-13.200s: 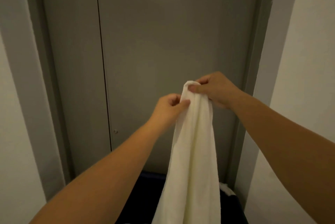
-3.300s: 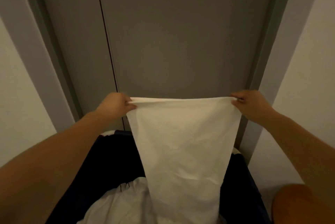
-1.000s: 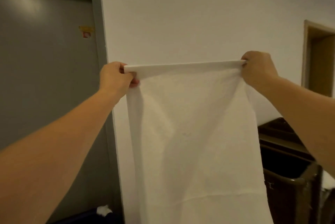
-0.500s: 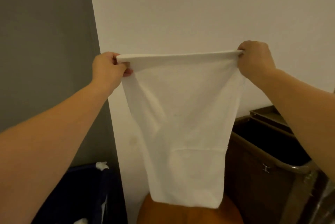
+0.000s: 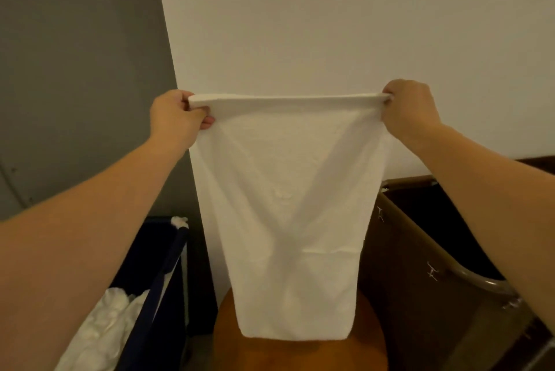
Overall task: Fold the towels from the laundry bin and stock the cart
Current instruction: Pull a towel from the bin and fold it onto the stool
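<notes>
Head view: we hold one white towel [image 5: 288,205] up in front of us, spread flat at chest height against the pale wall [image 5: 330,25]. Our left hand [image 5: 177,118] has its fingers curled round the top left corner, and our right hand [image 5: 411,109] grips the top right corner in the same way. Between the hands the top edge runs taut and level, rolled into a thick hem. The cloth narrows as it hangs. A faint horizontal line crosses its lower part, and its bottom edge is straight and level. We see no print or label on the towel.

The bottom edge hangs in front of a round wooden worktop [image 5: 228,340]. We cannot tell whether it touches the wood. To the left of the worktop stands the dark blue laundry bin [image 5: 168,265], with crumpled white towels [image 5: 102,325] inside and a scrap of white at its far corner. The towel's left edge hangs clear of the bin, with dark floor between them. To the right is the brown cart [image 5: 420,280], its dark inside open at the top. The towel's right edge passes just in front of the cart's near corner. Small pale marks on the cart's side are too small for us to read. A grey door [image 5: 75,70] fills the upper left, beside the wall.
</notes>
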